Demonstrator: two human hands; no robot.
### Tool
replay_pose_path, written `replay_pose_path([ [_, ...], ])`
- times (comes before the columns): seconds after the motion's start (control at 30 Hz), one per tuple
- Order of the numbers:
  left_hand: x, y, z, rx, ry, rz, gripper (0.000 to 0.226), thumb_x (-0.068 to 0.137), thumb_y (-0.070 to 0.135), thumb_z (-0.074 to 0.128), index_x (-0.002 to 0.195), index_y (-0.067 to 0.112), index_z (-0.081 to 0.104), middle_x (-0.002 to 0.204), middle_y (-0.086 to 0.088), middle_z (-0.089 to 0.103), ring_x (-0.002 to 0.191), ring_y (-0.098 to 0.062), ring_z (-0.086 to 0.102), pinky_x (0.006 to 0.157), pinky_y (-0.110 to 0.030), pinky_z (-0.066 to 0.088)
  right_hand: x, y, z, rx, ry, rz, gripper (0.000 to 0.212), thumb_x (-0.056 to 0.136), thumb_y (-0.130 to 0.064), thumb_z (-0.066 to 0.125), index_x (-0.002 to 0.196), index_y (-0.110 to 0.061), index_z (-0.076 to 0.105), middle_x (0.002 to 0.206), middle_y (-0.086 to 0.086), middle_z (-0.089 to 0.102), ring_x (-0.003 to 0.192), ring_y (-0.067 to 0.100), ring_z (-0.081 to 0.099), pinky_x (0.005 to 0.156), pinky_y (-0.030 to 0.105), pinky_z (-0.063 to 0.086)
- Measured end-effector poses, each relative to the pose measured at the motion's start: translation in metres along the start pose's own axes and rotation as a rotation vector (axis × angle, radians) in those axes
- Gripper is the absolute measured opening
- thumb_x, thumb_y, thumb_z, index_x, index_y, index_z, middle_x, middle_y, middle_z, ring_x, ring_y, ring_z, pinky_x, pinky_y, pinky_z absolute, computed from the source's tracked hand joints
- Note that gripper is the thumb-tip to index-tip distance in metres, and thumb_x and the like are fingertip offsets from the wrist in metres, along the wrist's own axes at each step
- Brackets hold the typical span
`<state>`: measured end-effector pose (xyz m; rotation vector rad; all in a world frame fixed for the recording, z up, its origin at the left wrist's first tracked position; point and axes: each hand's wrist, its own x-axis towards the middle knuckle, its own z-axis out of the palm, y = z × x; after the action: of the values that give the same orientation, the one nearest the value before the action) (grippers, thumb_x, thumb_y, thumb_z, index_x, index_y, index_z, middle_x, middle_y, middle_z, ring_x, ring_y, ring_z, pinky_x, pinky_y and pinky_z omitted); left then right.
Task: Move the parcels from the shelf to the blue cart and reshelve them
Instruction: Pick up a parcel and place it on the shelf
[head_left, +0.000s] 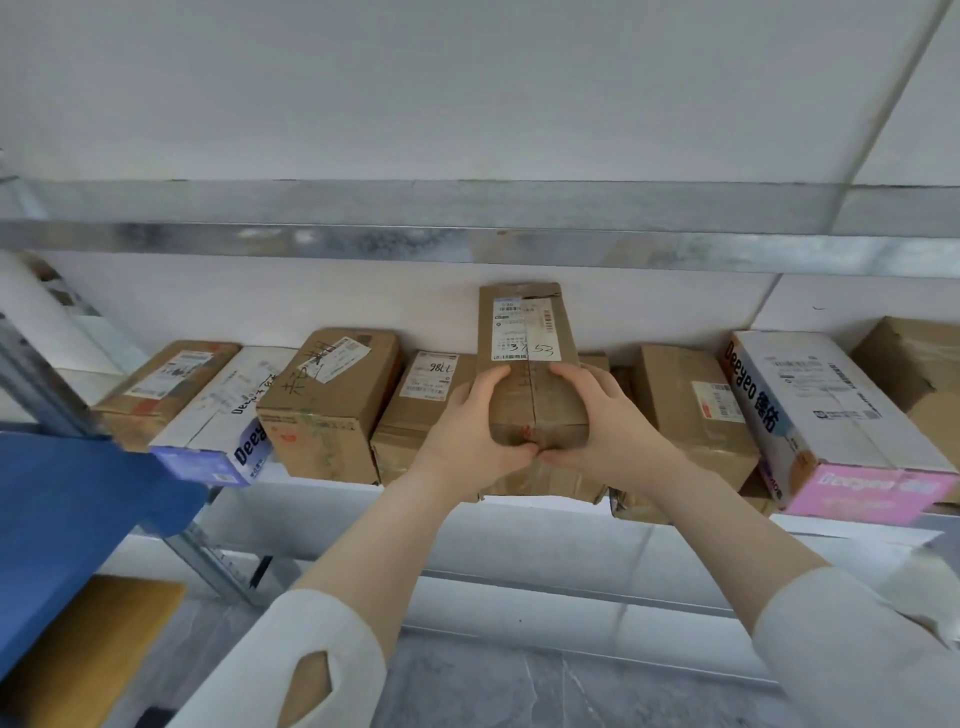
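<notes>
While the left hand (470, 431) and the right hand (602, 426) grip its near end from either side, fingertips meeting in front, the narrow brown cardboard parcel with a white shipping label (530, 364) sits above a row of cardboard boxes (327, 405) on the white metal shelf (322, 501). A blue cart (67, 519) stands at the left.

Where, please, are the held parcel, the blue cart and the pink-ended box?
held parcel (527, 332): head view, on its white label.
blue cart (67, 509): head view, on its blue surface.
pink-ended box (872, 491): head view, on its pink end face.
</notes>
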<state>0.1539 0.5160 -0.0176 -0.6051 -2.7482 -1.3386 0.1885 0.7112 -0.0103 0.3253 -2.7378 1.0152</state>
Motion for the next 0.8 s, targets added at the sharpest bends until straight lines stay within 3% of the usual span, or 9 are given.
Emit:
replay_pose_path([
  [0.1, -0.014, -0.001, -0.025, 0.021, 0.057, -0.029, 0.092, 0.065, 0.040, 0.078, 0.141, 0.040, 0.026, 0.139, 0.000, 0.037, 0.120, -0.016, 0.046, 0.097, -0.026, 0.040, 0.010, -0.023, 0.008, -0.003, -0.018, -0.046, 0.099, 0.060, -0.040, 0.083, 0.141, -0.039, 0.026, 0.147, 0.000, 0.026, 0.125, 0.017, 0.038, 0.103, 0.027, 0.033],
  [0.23, -0.040, -0.007, -0.065, 0.020, 0.128, -0.079, 0.089, 0.066, 0.038, 0.076, 0.140, 0.042, 0.027, 0.140, 0.000, 0.037, 0.122, -0.015, 0.044, 0.098, -0.028, 0.040, 0.024, -0.062, 0.025, 0.005, -0.061, -0.134, 0.097, 0.058, -0.041, 0.083, 0.137, -0.045, 0.027, 0.142, -0.005, 0.030, 0.112, 0.008, 0.039, 0.093, 0.023, 0.034],
  [0.37, -0.074, -0.025, -0.112, 0.087, 0.250, -0.174, 0.089, 0.066, 0.040, 0.076, 0.140, 0.043, 0.026, 0.139, 0.000, 0.039, 0.118, -0.015, 0.043, 0.098, -0.034, 0.042, 0.046, -0.110, 0.058, 0.047, -0.152, -0.263, 0.096, 0.060, -0.040, 0.083, 0.138, -0.042, 0.028, 0.141, -0.005, 0.031, 0.114, 0.006, 0.036, 0.092, 0.021, 0.032],
  [0.43, -0.093, -0.037, -0.137, 0.109, 0.317, -0.223, 0.088, 0.065, 0.040, 0.076, 0.138, 0.045, 0.027, 0.138, 0.001, 0.040, 0.121, -0.018, 0.043, 0.102, -0.040, 0.043, 0.057, -0.136, 0.081, 0.069, -0.201, -0.334, 0.096, 0.060, -0.038, 0.084, 0.139, -0.041, 0.028, 0.141, -0.006, 0.030, 0.113, 0.005, 0.035, 0.092, 0.016, 0.030],
  [0.57, -0.137, -0.064, -0.190, 0.139, 0.424, -0.303, 0.085, 0.064, 0.041, 0.074, 0.136, 0.047, 0.029, 0.137, 0.006, 0.040, 0.123, -0.014, 0.041, 0.100, -0.038, 0.046, 0.076, -0.191, 0.133, 0.196, -0.317, -0.437, 0.093, 0.059, -0.040, 0.082, 0.135, -0.047, 0.029, 0.129, -0.014, 0.030, 0.107, -0.004, 0.036, 0.078, -0.002, 0.030],
  [0.7, -0.182, -0.094, -0.238, 0.163, 0.531, -0.414, 0.083, 0.064, 0.040, 0.072, 0.133, 0.052, 0.028, 0.135, 0.006, 0.041, 0.114, -0.016, 0.047, 0.096, -0.037, 0.048, 0.093, -0.250, 0.192, 0.300, -0.445, -0.537, 0.092, 0.059, -0.033, 0.085, 0.129, -0.054, 0.030, 0.130, -0.013, 0.031, 0.116, 0.000, 0.038, 0.090, 0.007, 0.030],
  [0.8, -0.214, -0.122, -0.269, 0.166, 0.609, -0.505, 0.083, 0.064, 0.042, 0.070, 0.133, 0.054, 0.026, 0.136, 0.008, 0.039, 0.115, -0.016, 0.047, 0.095, -0.034, 0.045, 0.106, -0.292, 0.240, 0.289, -0.516, -0.620, 0.093, 0.057, -0.035, 0.084, 0.134, -0.046, 0.032, 0.129, -0.011, 0.032, 0.115, 0.001, 0.037, 0.085, -0.001, 0.026],
])
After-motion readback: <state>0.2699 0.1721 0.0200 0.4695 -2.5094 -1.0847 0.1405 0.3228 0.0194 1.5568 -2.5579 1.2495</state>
